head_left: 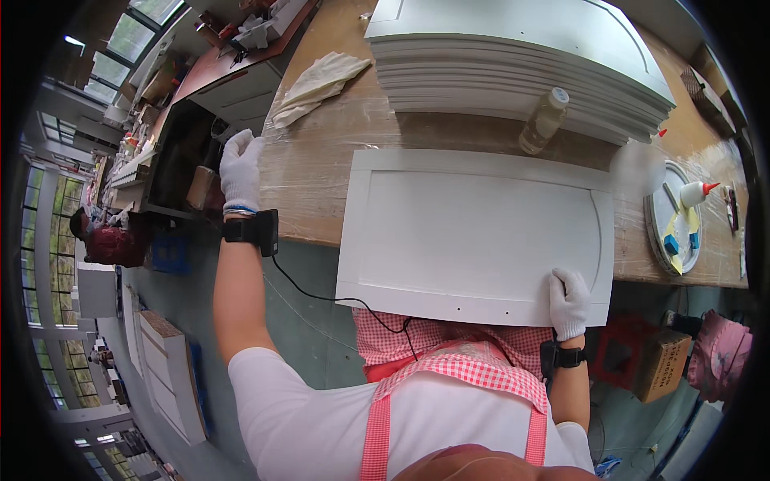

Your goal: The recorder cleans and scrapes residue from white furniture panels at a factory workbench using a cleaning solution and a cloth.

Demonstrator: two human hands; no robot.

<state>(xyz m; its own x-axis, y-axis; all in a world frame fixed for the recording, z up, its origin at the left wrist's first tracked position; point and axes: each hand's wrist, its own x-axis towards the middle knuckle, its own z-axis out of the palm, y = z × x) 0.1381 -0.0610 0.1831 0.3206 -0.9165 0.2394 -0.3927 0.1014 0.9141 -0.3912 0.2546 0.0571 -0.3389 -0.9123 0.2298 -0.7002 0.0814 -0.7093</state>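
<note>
While it lies flat on the wooden surface (321, 172), the white door panel (481, 232) has its long axis going from the person's left to the right, and its curved inner edge points to the right side. Its near long edge hangs over the rim of the surface, above the person's checked apron (457, 369). The right hand (569, 302), in a white glove, rests on the near right corner of the panel; its grip is flat on the panel, with the fingers close together, and whether a thumb goes under the edge I cannot tell. The left hand (240, 170), also gloved, is well apart from the panel, at the left rim of the surface; it looks loosely closed and holds nothing that I can see.

Just behind the panel a plastic bottle (544, 120) stands tilted, and behind it is a stack of white panels (521, 56), cut off at the top edge. A crumpled cloth (321, 84) lies to the left of the stack. On the right, a round tray (678, 228) carries a small glue bottle (694, 193) and some small pieces, too small to make out; a blurred patch hides the part beside it.
</note>
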